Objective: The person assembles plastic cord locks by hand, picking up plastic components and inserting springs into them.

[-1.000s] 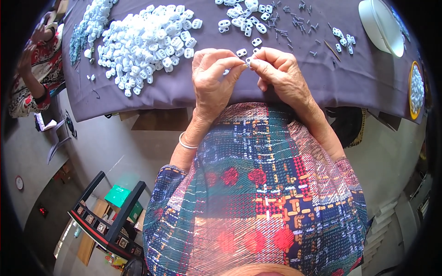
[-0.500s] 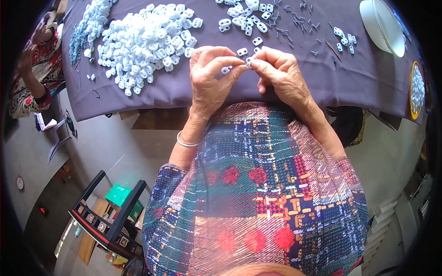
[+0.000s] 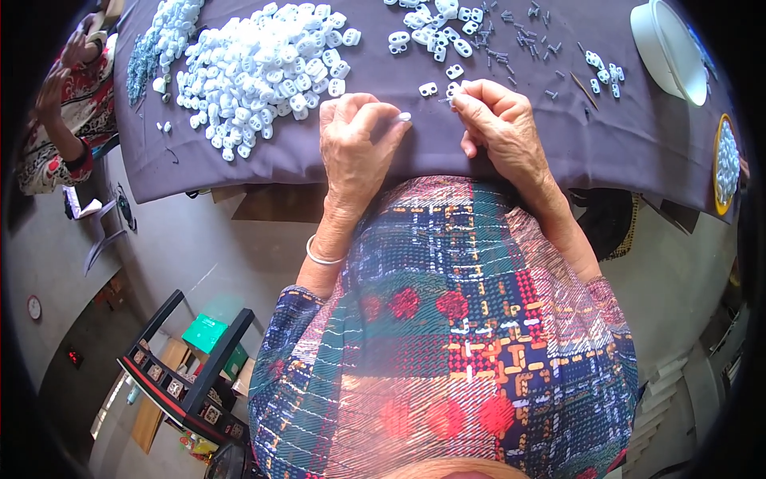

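My left hand is above the table's near part, thumb and forefinger pinching a small white plastic piece. To its right, my right hand has thumb and forefinger pressed together, with a tiny grey spring-like piece poking out at the tips. A white two-holed cord-lock piece shows right beside those fingertips, partly covered by them. Another two-holed piece lies on the cloth between my hands, and one more lies just beyond. The two hands are apart.
A large heap of white pieces covers the table's left side. Farther off lie a smaller white group, scattered grey spring-like bits and a thin brown stick. A white tub and yellow-rimmed basket stand right. Another person's arm shows left.
My hands, close together before over a small white piece, have drawn apart. The left now pinches a white piece by itself, slightly lower. The whole view has shifted a little.
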{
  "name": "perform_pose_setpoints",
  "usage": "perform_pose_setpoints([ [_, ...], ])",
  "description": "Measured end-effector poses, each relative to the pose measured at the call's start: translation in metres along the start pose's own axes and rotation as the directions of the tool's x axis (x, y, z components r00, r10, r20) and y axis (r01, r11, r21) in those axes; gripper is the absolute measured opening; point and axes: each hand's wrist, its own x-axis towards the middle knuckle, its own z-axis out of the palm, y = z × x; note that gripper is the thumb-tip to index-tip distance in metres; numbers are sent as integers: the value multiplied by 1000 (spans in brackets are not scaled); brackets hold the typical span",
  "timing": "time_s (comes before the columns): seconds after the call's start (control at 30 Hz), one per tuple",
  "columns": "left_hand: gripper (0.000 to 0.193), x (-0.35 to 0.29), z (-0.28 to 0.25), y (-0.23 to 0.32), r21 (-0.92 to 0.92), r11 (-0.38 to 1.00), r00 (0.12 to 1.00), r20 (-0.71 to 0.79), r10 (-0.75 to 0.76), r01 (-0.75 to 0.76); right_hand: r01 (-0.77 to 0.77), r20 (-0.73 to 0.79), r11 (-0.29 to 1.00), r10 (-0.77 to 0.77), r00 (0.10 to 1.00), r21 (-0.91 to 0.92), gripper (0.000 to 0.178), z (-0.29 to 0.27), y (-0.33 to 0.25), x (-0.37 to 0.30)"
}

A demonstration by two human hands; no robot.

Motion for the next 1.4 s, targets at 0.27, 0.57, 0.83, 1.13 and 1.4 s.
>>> perform_pose_setpoints([
  [0.27,14,-1,-2,13,-744,532,888,183,-421,405,-14,24,1000,13,1000,11,19,-1,-1,-2],
  [0.57,16,3,-4,4,-793,-196,717,606,-344,576,-8,20,999,7,1000,45,18,-2,1,-2],
  [0.83,27,5,-3,13,-680,-445,641,721,-262,583,-11,19,997,9,1000,83,16,-3,-1,-3],
  [1.13,29,3,-4,13,-707,-414,626,704,-335,574,-11,20,994,9,1000,108,16,-4,2,-2],
  [1.4,27,3,-9,22,-761,-212,639,636,-432,614,-2,23,995,0,1000,95,16,-5,3,-2],
])
